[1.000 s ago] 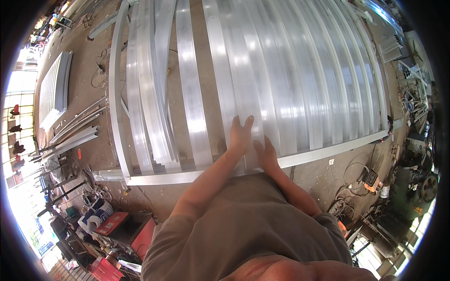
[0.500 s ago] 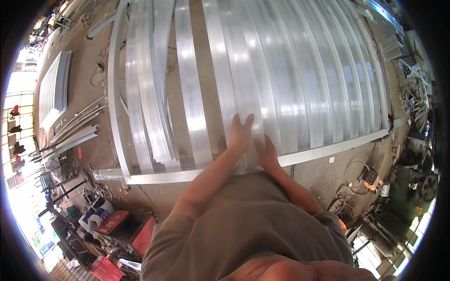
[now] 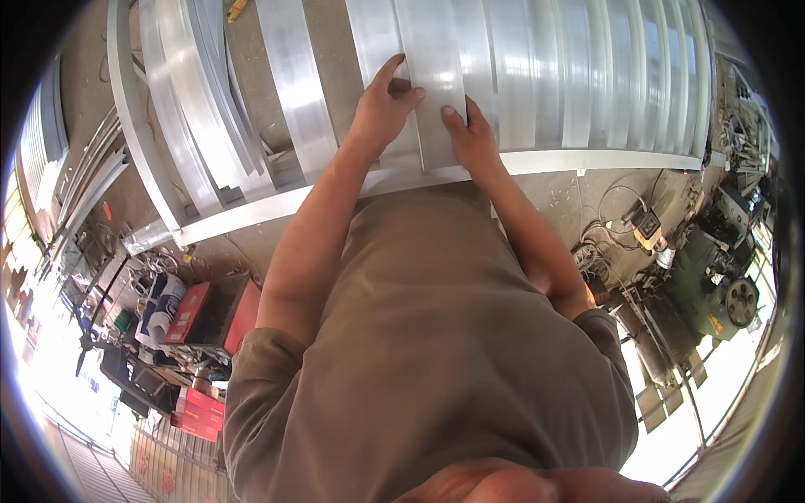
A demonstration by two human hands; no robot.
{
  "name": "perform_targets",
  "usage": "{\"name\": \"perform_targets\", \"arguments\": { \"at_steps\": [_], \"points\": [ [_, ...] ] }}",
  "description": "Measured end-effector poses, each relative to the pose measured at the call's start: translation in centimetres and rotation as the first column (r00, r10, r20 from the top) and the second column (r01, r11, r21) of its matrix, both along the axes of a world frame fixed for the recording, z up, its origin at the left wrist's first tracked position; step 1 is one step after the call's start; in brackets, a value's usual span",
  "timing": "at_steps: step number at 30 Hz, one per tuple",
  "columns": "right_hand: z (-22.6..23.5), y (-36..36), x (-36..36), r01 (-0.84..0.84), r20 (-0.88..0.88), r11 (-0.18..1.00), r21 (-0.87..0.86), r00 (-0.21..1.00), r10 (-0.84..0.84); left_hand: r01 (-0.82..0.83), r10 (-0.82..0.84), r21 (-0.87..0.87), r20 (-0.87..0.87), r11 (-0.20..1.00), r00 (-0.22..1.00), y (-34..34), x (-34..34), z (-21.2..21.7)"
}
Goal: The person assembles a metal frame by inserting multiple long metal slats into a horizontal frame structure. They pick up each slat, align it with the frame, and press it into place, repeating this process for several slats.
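Note:
A wide, shiny aluminium slat (image 3: 436, 71) lies lengthwise in front of me, its near end over the frame's front rail (image 3: 243, 210). My left hand (image 3: 386, 109) is at its left edge, the thumb over the slat and the index finger stretched out across the neighbouring slat (image 3: 376, 33). The fingers of that hand are apart. On the opposite edge, my right hand (image 3: 475, 144) has its thumb on top and the fingers down along the side, closed on the slat. The lower fingertips are hidden.
More slats (image 3: 545, 84) fill the frame to the right. Loose strips (image 3: 197, 92) lie at the left, beside the frame's side rail (image 3: 138, 126). A red toolbox (image 3: 243, 314) stands at lower left. On the right are an orange device with cables (image 3: 647, 225) and a green machine (image 3: 713, 293).
The view has tilted, so the frame and slats sit higher in the picture. My left hand has shifted leftward to the slat's left edge; my right hand stays at the right edge.

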State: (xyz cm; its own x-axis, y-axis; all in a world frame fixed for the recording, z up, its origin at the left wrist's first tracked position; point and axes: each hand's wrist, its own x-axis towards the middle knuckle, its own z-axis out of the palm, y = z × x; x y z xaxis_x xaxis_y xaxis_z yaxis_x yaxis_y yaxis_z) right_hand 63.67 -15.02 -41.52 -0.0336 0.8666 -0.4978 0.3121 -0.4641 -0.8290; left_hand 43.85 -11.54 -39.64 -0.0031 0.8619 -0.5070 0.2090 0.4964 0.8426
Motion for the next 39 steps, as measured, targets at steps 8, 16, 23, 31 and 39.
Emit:
{"name": "perform_targets", "arguments": {
  "at_steps": [8,16,23,31,39],
  "points": [
    [-1.8,1.6,1.2,-0.16,0.128,0.979,0.124,0.981,0.145,-0.039,0.04,-0.042,0.012,0.998,0.999,0.9,0.6,-2.2],
    [-1.6,1.9,0.5,-0.149,0.228,0.98,0.134,0.967,0.116,-0.055,0.059,0.07,-0.048,0.996,0.997,0.8,0.2,-3.8],
    [-3.0,1.2,0.6,-0.142,0.239,0.965,0.221,0.967,0.088,-0.043,0.049,0.105,-0.058,0.994,0.997,0.5,0.4,-3.5],
    [-4.2,1.1,0.7,-0.219,0.352,0.926,0.309,0.93,0.102,0.023,0.003,0.123,-0.207,0.992,0.978,0.7,0.6,-4.5],
    [-3.4,1.6,-0.1,-0.254,0.39,0.902,0.349,0.915,0.107,0.061,-0.033,0.09,-0.287,0.994,0.957,0.7,0.7,-4.8]
  ]
}}
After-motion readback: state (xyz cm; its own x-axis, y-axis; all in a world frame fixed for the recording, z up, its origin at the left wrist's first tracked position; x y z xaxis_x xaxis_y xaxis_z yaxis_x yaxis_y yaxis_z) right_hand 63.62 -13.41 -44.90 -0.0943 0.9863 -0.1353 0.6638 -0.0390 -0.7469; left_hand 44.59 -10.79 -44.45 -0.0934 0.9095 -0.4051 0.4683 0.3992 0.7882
